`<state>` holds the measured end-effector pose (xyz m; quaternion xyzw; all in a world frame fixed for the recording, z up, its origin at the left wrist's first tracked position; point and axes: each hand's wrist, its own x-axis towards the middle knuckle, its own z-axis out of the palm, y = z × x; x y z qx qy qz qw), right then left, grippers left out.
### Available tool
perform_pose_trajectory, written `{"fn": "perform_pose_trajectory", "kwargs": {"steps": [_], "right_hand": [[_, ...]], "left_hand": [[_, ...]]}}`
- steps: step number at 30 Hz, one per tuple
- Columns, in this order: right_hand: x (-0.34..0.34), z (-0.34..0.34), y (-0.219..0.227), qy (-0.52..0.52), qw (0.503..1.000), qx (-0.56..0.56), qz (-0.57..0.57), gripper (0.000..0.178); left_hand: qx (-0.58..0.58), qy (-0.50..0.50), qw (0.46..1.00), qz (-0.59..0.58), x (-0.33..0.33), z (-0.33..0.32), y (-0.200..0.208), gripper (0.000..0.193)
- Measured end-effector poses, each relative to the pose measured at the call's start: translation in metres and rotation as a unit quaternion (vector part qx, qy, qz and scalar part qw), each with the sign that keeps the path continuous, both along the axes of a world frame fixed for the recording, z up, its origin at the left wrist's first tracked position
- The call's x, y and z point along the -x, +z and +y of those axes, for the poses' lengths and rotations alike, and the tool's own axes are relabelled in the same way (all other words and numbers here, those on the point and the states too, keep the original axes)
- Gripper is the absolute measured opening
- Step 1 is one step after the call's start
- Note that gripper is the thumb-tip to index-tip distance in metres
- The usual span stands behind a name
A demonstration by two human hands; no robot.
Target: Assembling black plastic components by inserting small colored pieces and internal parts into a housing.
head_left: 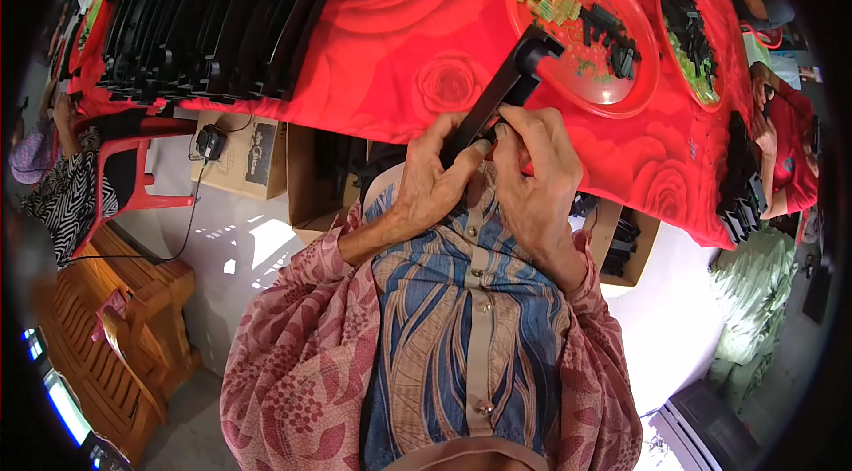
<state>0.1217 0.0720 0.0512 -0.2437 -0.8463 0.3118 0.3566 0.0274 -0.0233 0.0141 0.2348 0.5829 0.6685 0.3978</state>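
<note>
My left hand [433, 171] is wrapped round a long black plastic part [497, 94], which has a curved, hooked far end. The part is tilted, its hooked end pointing away and to the right, over the table's front edge. Close beside it, my right hand [539, 174] has its thumb and fingers pinched together against the part's near side. Something small and dark shows at those fingertips, too hidden to name. Just beyond the hooked end lies a red plastic tray [612, 103] with yellow-green clear pieces [550, 1] and small black pieces [608, 32] in it.
Many similar black parts [213, 19] stand in a row at the table's left. A second red tray [690, 45] and more black parts [741, 178] lie to the right. Cardboard boxes [240, 156] sit below the table. Other people are seated at both sides.
</note>
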Motion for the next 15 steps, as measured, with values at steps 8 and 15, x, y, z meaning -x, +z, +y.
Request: {"fn": "perform_pose_trajectory", "kwargs": {"steps": [8, 15], "right_hand": [[-0.001, 0.011, 0.014, 0.045, 0.994, 0.095, -0.022, 0.016], [-0.001, 0.011, 0.01, 0.026, 0.997, -0.072, -0.012, 0.015]], "left_hand": [[0.006, -0.022, 0.999, -0.029, 0.005, -0.002, -0.011, 0.021], [0.021, -0.033, 0.996, -0.08, 0.007, -0.002, -0.002, 0.022]]}}
